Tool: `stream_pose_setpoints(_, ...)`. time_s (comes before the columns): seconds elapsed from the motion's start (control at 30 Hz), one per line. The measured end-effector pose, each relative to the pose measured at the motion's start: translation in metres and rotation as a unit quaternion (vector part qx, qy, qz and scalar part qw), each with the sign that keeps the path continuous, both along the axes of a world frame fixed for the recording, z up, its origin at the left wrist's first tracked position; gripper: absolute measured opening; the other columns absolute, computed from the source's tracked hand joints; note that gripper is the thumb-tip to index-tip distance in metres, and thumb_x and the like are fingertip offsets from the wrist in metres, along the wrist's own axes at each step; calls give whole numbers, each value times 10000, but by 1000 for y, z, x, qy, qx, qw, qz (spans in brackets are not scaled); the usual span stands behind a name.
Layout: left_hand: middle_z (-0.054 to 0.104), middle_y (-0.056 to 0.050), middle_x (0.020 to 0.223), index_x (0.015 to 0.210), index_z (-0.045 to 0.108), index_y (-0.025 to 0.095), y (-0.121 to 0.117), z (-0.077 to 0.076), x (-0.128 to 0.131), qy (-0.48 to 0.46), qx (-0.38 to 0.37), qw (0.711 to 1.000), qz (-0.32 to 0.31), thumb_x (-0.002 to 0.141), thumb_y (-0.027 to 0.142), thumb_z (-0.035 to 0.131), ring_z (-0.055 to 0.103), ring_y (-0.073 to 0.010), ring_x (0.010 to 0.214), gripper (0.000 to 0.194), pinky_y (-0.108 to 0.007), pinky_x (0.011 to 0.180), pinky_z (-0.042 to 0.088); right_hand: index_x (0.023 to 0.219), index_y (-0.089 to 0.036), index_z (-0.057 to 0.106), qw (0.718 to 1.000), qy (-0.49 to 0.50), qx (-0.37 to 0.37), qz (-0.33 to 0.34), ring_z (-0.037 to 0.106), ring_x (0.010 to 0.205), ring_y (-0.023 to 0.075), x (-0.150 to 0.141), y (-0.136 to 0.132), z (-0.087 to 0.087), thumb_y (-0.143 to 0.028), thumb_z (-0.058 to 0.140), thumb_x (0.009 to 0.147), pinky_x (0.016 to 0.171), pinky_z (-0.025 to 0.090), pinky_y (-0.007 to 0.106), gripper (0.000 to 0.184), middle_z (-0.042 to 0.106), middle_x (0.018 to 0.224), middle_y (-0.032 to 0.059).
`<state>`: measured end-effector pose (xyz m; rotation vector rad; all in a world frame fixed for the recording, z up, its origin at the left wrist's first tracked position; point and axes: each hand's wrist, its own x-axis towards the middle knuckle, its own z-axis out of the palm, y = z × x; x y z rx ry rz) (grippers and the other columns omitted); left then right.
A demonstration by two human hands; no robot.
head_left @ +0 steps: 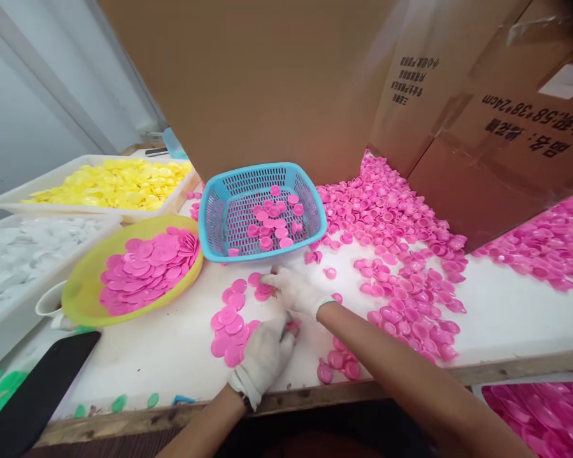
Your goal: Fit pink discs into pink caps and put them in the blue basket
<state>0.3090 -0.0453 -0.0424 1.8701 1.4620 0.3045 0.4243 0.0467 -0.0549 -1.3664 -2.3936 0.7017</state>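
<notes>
Gloved left hand [263, 356] rests beside flat, round pink discs [229, 324]

The cardboard box [506, 127] bears upside-down print reading "58*38*24cm" beside Chinese characters too blurred to read.

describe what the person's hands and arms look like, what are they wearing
Both hands wear white knitted fabric gloves with ribbed cuffs that end at the wrist: the left hand and the right hand. The gloves look soft and slightly fuzzy, with no print or markings visible. Beyond the cuffs both forearms are bare, with no sleeves in view. No watch or jewellery can be made out.
</notes>
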Motion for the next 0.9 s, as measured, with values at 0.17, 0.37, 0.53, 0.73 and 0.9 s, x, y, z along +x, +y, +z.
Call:
stream_pose_setpoints(0.17, 536, 17, 638, 1080, 458, 174, 1, -7, -17, -226, -187, 947, 133, 839, 314, 416, 516, -110, 461, 282, -218, 438, 379, 992, -185, 628, 1000, 4, -18, -25, 549, 873, 173, -7, 8, 12, -115, 458, 832, 759, 412, 276, 243, 590, 963, 68)
stream_pose_setpoints(0.37, 589, -24, 740, 996, 461, 151, -4, -3, -20, -328, -255, 894, 171, 816, 322, 444, 603, -118, 552, 249, -237, 511, 485, 820, -164, 550, 979, 75, -178, -64, 557, 539, 88, 22, -40, 18, -209, 379, 881, 496, 407, 182, 188, 566, 648, -8)
stream_pose_setpoints(0.53, 577, 4, 561, 841, 458, 161, 5, -14, -22, -317, -254, 903, 143, 782, 401, 540, 549, -106, 456, 260, -206, 442, 444, 863, -193, 509, 907, 165, -364, -136, 535, 418, 79, 29, -71, 2, -225, 426, 845, 363, 355, 146, 91, 519, 591, -37)
stream_pose_setpoints(0.73, 596, 4, 530, 763, 417, 182, 16, -18, -18, -290, -252, 916, 116, 789, 352, 532, 539, -99, 426, 206, -188, 421, 412, 905, -211, 452, 848, 240, -449, -147, 563, 400, 99, 19, -68, -11, -223, 414, 855, 356, 390, 154, 64, 559, 576, -42)
stream_pose_setpoints(0.9, 530, 45, 432, 728, 364, 214, 29, -13, -10, -219, -194, 949, 114, 805, 281, 468, 505, -113, 354, 145, -185, 357, 360, 939, -221, 420, 860, 256, -406, -173, 542, 353, 94, 19, -62, -14, -239, 390, 871, 351, 380, 138, 76, 538, 495, -65)
